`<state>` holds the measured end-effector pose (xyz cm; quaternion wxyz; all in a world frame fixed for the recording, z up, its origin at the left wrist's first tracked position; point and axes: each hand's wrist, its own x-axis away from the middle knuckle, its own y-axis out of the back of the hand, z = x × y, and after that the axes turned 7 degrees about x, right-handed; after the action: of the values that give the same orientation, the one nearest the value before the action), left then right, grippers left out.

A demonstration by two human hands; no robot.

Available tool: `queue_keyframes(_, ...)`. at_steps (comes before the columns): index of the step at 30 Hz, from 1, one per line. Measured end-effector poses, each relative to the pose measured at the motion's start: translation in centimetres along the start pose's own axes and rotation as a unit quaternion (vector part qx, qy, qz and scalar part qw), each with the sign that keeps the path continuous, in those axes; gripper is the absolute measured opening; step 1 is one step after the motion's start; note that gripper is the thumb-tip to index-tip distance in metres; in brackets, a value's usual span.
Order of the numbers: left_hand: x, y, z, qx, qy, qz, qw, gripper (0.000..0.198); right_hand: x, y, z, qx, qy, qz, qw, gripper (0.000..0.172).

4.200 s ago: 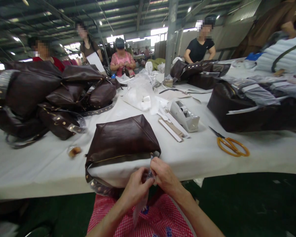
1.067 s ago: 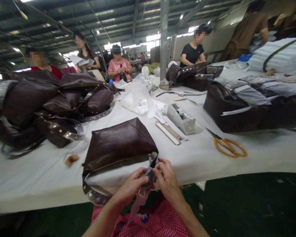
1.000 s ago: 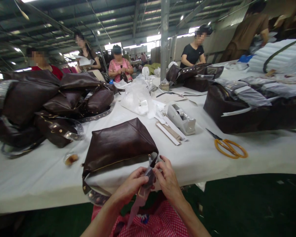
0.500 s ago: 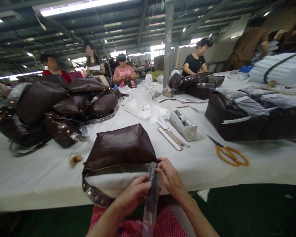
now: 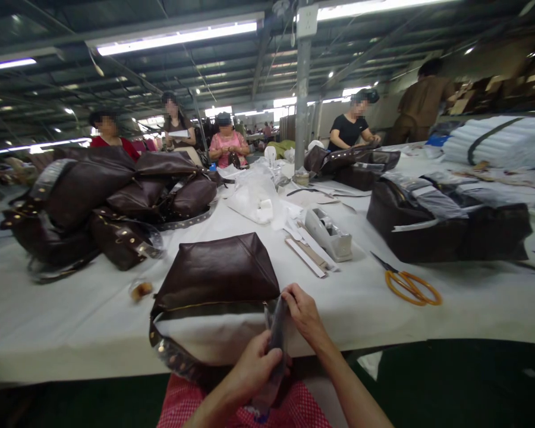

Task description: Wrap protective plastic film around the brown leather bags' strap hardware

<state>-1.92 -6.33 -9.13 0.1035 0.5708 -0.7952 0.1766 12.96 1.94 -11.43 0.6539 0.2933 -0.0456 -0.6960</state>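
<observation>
A dark brown leather bag point(image 5: 218, 273) lies on the white table point(image 5: 71, 321) right in front of me, its studded strap point(image 5: 173, 356) hanging over the near edge. My left hand point(image 5: 256, 371) is closed round the lower part of a strap end wrapped in clear plastic point(image 5: 274, 351). My right hand point(image 5: 303, 312) pinches the same strap higher up, beside the bag's right corner. Both hands are just off the table's near edge, over my red checked lap.
A heap of brown bags point(image 5: 98, 202) fills the left. A tape dispenser point(image 5: 330, 235), card strips point(image 5: 305, 255), yellow-handled scissors point(image 5: 408, 285) and a large dark bag point(image 5: 446, 226) lie to the right. Several people work at the far side.
My left hand has slid down the plastic-wrapped strap toward my lap while my right hand stays near the bag's corner. The camera has tilted up a little.
</observation>
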Motion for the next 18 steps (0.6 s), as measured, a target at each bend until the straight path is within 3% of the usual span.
queue_keyframes(3, 0.0, -0.6, 0.2, 0.037, 0.015, 0.018, 0.999, 0.031, -0.5, 0.2, 0.0, -0.006, 0.005, 0.015, 1.0, 0.024)
queue_keyframes(6, 0.3, -1.0, -0.1, 0.093, 0.03, -0.011, 0.995, 0.032, -0.1, 0.3, 0.1, -0.011, -0.023, -0.022, 0.999, 0.023)
queue_keyframes(8, 0.8, -0.8, -0.7, 0.122, 0.031, -0.022, 0.992, 0.032, 0.9, 0.5, 0.3, -0.048, -0.09, -0.04, 0.994, 0.027)
queue_keyframes(10, 1.6, -0.3, -1.7, 0.133, 0.03, -0.008, 0.991, 0.032, 2.3, 0.9, 0.9, -0.134, -0.186, -0.003, 0.973, 0.036)
queue_keyframes(12, 2.7, 0.5, -2.8, 0.128, 0.031, 0.013, 0.991, 0.03, 3.9, 1.1, 2.0, -0.262, -0.248, 0.096, 0.928, 0.044)
queue_keyframes(15, 4.5, 1.5, -4.5, 0.11, 0.027, 0.032, 0.993, 0.023, 6.0, 0.5, 4.7, -0.458, -0.225, 0.231, 0.829, 0.048)
queue_keyframes(18, 6.0, 2.1, -5.8, 0.105, 0.019, 0.038, 0.994, 0.022, 6.3, -1.1, 7.4, -0.575, -0.194, 0.274, 0.746, 0.054)
